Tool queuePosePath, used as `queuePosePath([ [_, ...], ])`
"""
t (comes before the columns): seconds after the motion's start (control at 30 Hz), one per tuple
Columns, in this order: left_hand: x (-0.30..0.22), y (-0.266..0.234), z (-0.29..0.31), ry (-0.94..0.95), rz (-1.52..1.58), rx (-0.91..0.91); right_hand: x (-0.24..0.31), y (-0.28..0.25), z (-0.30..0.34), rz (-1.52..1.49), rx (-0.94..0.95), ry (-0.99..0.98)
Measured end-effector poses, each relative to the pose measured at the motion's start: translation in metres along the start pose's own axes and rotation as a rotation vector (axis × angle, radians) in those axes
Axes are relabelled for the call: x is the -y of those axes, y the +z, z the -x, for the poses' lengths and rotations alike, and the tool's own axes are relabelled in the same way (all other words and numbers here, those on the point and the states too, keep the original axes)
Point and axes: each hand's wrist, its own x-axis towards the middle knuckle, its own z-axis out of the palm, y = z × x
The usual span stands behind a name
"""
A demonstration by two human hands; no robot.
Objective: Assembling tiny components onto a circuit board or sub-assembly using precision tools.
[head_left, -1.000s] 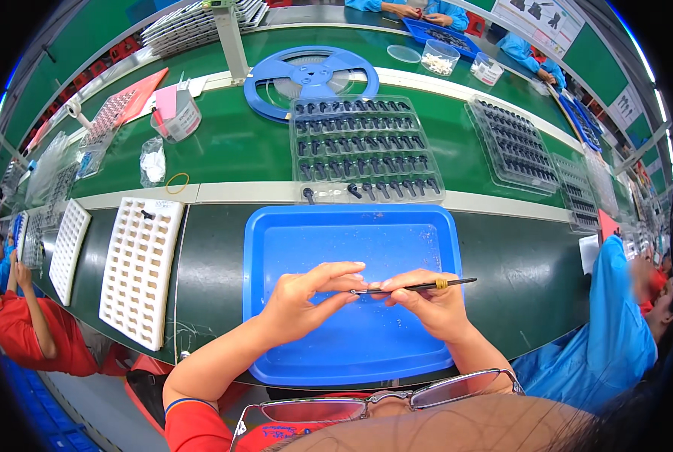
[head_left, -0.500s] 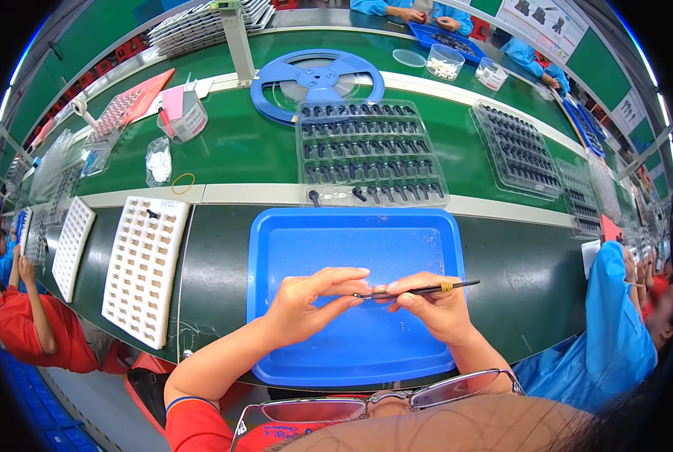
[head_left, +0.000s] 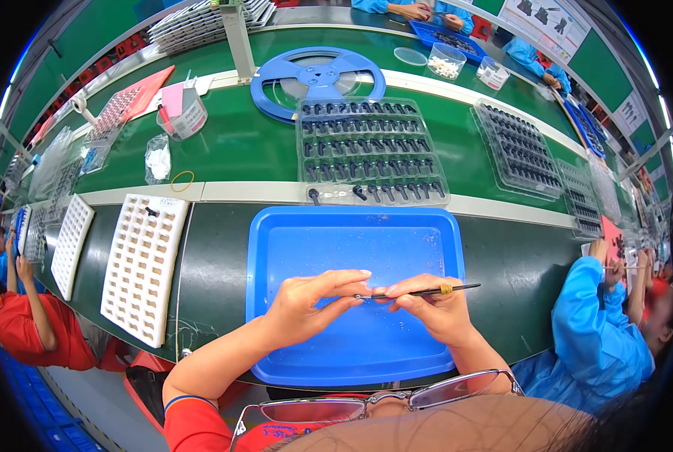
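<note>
Left hand: just left of centre, the hand [head_left: 302,301] has its fingers curved and its thumb drawn close to the fingertips, near the tool's tip; whether it pinches something small I cannot tell
Right hand: right of centre, the hand [head_left: 434,305] closes thumb and fingers round the tool
Slim black tool: the tool [head_left: 464,286] lies nearly level across the middle of the frame, its tail slightly higher and jutting right past the fingers, a yellow band [head_left: 446,288] wound on it
Blue tray: below both hands, the tray [head_left: 336,252] shows raised rims on all sides, its floor open above the fingers
Room at right: dark green tabletop [head_left: 513,264] stretches from the tray's right rim toward a blue sleeve [head_left: 600,331]
Room at left: a narrower strip of tabletop separates the tray from a white foam tray [head_left: 143,265]
Far edge: a clear tray [head_left: 336,197] of dark parts sits just beyond the blue rim, upper centre
</note>
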Motion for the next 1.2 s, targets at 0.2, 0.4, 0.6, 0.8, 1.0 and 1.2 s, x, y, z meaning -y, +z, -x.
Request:
queuePosePath([
  [0.2,0.003,-0.001,-0.001,0.022,-0.025,0.005,0.001,0.0,-0.003,-0.011,-0.016,-0.039],
  [0.4,0.002,-0.008,0.001,-0.025,-0.074,-0.067,-0.003,-0.001,-0.008,-0.08,-0.1,-0.032],
  [0.6,0.008,-0.062,-0.003,-0.057,-0.286,-0.334,-0.003,-0.013,0.004,-0.133,-0.191,-0.017],
  [0.8,0.071,-0.191,0.059,-0.292,-0.614,-0.797,-0.005,-0.012,-0.004,-0.167,-0.178,0.005],
  [1.0,0.098,-0.245,0.087,-0.449,-0.862,-0.911,-0.003,-0.012,-0.006,-0.164,-0.184,0.017],
  [1.2,0.117,-0.247,0.102,-0.437,-0.992,-0.879,-0.004,-0.013,-0.007,-0.169,-0.188,0.021],
])
